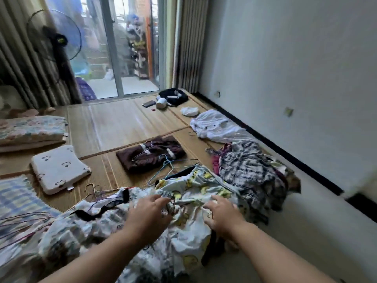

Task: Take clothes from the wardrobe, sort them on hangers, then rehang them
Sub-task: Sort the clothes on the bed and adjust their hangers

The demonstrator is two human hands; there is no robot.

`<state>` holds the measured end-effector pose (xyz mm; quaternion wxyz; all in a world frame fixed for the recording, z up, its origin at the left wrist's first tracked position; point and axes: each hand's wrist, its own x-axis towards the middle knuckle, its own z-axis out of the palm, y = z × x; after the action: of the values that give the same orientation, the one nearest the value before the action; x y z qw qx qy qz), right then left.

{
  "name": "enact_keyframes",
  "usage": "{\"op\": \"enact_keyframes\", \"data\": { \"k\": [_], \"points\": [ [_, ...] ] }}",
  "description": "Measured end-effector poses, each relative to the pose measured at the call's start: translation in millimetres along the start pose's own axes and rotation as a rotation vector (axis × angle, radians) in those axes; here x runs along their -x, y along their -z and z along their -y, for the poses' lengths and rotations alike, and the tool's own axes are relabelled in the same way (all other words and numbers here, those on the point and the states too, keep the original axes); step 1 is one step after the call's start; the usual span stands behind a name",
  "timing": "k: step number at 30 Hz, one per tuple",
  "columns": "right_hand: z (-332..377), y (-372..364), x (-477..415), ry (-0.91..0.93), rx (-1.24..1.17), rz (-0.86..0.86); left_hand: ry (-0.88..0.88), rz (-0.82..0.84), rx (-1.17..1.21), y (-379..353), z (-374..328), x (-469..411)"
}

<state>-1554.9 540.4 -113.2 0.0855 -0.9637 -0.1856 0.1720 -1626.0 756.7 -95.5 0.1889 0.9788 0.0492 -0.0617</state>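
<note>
Currently left hand (151,213) rests, fingers loosely spread, on crumpled white yellow-printed garment (189,240). Fingertips of right hand (222,214) buried in its folds; grip indeterminate.

At lower centre, a white garment (193,190) is showing yellow cartoon prints. Right of it, a shirt (244,170) is showing black-and-white plaid. At centre, a folded garment (146,158) is showing dark maroon with white bands, a pale blue hanger (168,161) lying beside it. At left, a white pillow (59,168) is carrying small dark motifs; at lower left, a cloth (18,201) is showing blue checks.
</note>
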Motion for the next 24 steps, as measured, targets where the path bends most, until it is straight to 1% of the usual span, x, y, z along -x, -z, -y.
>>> {"op": "enact_keyframes", "data": {
  "k": [4, 7, 10, 12, 17, 24],
  "points": [
    [-133, 30, 12, -0.145, -0.038, 0.017, -0.098, 0.027, -0.002, -39, -121, -74],
    [-219, 63, 27, -0.253, -0.047, 0.034, -0.144, 0.085, 0.039, -66, -211, -113],
    [-287, 97, 34, -0.318, -0.069, -0.025, -0.216, 0.108, 0.057, -86, -285, -145],
    [-317, 113, 31, -0.343, -0.088, -0.041, -0.245, 0.128, 0.063, -92, -318, -165],
    [-367, 133, -7, -0.342, -0.141, -0.055, -0.258, 0.19, 0.061, -114, -363, -220],
    [-428, 148, -110, -0.266, -0.095, 0.034, -0.185, 0.204, 0.093, -152, -387, -327]
  ]
}}
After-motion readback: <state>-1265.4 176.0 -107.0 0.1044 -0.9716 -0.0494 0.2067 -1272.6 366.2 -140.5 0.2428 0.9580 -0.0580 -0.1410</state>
